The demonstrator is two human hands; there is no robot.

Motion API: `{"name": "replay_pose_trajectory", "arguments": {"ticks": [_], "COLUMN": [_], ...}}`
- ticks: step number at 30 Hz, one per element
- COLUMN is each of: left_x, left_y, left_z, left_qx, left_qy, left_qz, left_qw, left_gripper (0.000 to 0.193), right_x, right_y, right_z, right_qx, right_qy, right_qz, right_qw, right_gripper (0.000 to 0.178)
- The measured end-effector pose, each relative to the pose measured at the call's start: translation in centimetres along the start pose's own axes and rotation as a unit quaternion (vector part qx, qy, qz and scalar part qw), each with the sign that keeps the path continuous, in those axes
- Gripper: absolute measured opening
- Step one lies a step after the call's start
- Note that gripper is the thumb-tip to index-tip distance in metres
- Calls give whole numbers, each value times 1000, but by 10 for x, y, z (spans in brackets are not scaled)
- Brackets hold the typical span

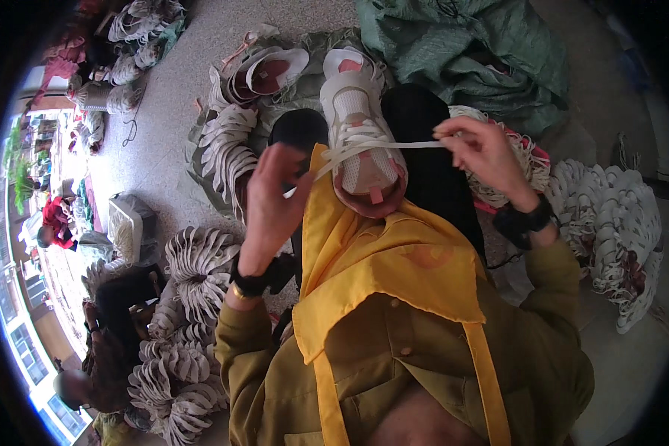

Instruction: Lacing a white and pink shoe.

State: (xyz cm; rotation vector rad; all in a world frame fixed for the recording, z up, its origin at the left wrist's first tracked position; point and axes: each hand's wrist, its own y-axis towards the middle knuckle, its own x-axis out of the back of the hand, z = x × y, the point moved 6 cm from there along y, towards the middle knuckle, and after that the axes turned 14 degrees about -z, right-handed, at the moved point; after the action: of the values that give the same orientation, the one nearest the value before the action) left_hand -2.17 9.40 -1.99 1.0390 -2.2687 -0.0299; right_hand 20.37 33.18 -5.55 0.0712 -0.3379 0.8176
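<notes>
A white and pink shoe upper (pixel 364 111) rests between my knees, its toe end pointing away and its pink-lined opening toward me. White lace (pixel 412 145) crosses its front and runs out to the right. My right hand (pixel 487 152) pinches that lace between thumb and fingertips and holds it stretched sideways. To the left of the upper is my left hand (pixel 271 204), blurred at the fingers, thumb and fingers apart. Near its thumb lies another stretch of lace; no grip on it shows. A yellow apron (pixel 386 260) covers my lap below the upper.
Fanned stacks of white shoe pieces lie at left (pixel 197 267) and right (pixel 609 215). More uppers (pixel 271 74) sit on sacking ahead. A green woven sack (pixel 461 52) is at the far right, a bundle of pale laces (pixel 524 152) beside my right hand. Other people sit at left.
</notes>
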Motion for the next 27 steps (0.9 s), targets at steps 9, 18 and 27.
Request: {"name": "replay_pose_trajectory", "arguments": {"ticks": [9, 18, 27], "left_x": [-43, -46, -58], "left_y": [16, 24, 21], "left_z": [-3, 20, 26], "left_qx": [-125, 71, 225], "left_qy": [51, -77, -267], "left_qz": [3, 59, 217], "left_qw": [991, 993, 912], "left_gripper": [15, 10, 18], "right_x": [-49, -54, -53], "right_y": [4, 0, 3], "right_z": [28, 27, 18], "right_qx": [124, 111, 112], "right_qy": [-97, -79, -70], "right_qz": [16, 17, 34], "right_qw": [987, 991, 991], "right_gripper": [16, 13, 10]}}
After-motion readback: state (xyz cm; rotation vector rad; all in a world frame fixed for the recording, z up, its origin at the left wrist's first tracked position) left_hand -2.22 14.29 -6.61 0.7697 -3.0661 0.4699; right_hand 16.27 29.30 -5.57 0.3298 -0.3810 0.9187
